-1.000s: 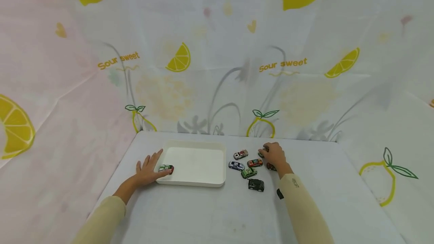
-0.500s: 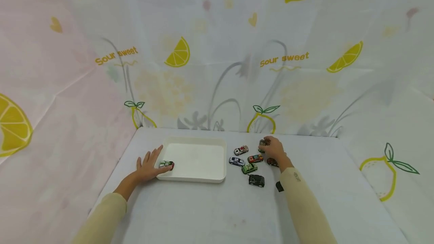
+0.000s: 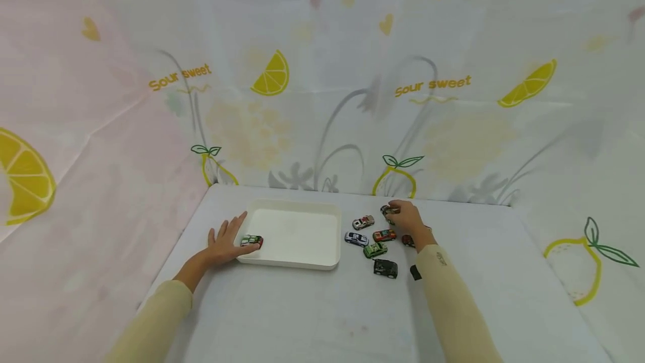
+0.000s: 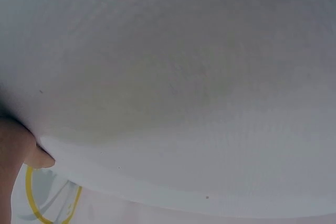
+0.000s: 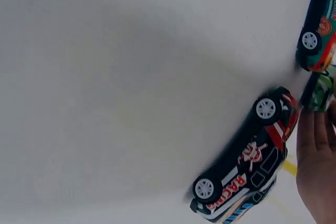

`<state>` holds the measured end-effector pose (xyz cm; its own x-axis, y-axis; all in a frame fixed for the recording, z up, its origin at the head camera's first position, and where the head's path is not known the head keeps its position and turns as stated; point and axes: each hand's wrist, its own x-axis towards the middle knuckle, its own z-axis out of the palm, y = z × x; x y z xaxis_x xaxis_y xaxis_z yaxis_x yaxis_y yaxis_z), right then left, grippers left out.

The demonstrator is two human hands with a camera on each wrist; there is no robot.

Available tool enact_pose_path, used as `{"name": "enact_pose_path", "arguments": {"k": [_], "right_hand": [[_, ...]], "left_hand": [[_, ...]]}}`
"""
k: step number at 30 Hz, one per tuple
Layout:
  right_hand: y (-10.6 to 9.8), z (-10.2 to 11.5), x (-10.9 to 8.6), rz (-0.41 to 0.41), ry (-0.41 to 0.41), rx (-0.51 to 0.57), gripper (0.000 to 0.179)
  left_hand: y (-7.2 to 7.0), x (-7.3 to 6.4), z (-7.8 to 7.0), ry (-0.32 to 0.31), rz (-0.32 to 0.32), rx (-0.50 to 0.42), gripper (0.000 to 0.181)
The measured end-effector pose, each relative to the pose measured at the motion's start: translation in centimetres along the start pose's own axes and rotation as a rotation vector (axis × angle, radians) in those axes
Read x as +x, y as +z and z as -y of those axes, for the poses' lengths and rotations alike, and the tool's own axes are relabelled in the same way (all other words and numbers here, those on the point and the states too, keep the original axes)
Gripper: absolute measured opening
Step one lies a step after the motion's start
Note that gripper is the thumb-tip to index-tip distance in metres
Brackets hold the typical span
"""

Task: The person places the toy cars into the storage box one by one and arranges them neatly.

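Note:
My left hand [image 3: 221, 246] rests on the left rim of a white tray [image 3: 289, 265], fingers spread. Its thumb lies over a small white, green and red toy car [image 3: 250, 240] inside. At the back right, my right hand [image 3: 407, 218] pinches a dark green toy car [image 3: 386, 210] between thumb and fingers, low at the tabletop. In the right wrist view, that hand's fingers [image 5: 320, 135] reach the green car [image 5: 319, 94], partly cut off by the frame edge. Close by stands a black and red racing toy car [image 5: 247, 161], half covered by the forearm in the head view.
Between tray and right hand lie a white-red car [image 3: 363, 222], a white-blue car [image 3: 356, 238], an orange car [image 3: 384, 234], a bright green car [image 3: 375, 249] and a black jeep-like car [image 3: 385, 268]. Lemon-printed cloth [image 3: 322, 128] walls the table's back and sides.
The dark green car under my right hand has turned and shifted slightly left, its front now showing past the fingers. My left hand stays on the tray. The head view has shifted a little.

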<state>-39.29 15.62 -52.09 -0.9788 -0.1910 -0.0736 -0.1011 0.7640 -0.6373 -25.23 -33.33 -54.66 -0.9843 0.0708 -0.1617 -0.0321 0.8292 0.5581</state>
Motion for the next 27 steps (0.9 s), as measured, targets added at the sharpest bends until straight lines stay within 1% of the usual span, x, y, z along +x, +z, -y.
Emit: {"name": "enact_pose_path", "arguments": {"k": [4,8,12,14,16,18,21,24,27], "right_hand": [[0.2,0.4,0.2,-0.024,0.032,-0.003,0.042],[0.6,0.6,0.5,-0.029,0.030,-0.011,0.043],[1.1,0.3,0.9,-0.021,0.025,-0.067,0.047],[1.3,0.2,1.1,-0.015,0.017,-0.116,0.049],[1.4,0.2,1.2,-0.009,0.006,-0.160,0.050],[1.4,0.4,1.3,-0.007,-0.003,-0.194,0.052],[1.4,0.6,1.2,-0.008,-0.013,-0.224,0.051],[1.2,0.8,1.2,-0.005,-0.011,-0.218,0.048],[0.8,0.8,1.2,-0.011,-0.016,-0.217,0.045]], "left_hand": [[-0.3,-0.1,-0.1,0.007,0.008,0.003,0.113],[-0.4,-0.1,-0.1,0.011,0.005,0.015,0.117],[0.0,-0.1,-0.1,0.007,0.011,0.008,0.118],[0.2,-0.2,0.0,0.006,0.012,0.005,0.117],[0.3,-0.2,0.1,0.018,0.013,0.000,0.117],[0.5,-0.2,0.3,0.017,0.007,0.007,0.116],[0.5,-0.1,0.5,0.024,-0.002,0.006,0.115],[0.5,0.0,0.5,0.018,0.000,0.008,0.115],[0.2,0.2,0.1,0.022,-0.003,0.006,0.116]]}}
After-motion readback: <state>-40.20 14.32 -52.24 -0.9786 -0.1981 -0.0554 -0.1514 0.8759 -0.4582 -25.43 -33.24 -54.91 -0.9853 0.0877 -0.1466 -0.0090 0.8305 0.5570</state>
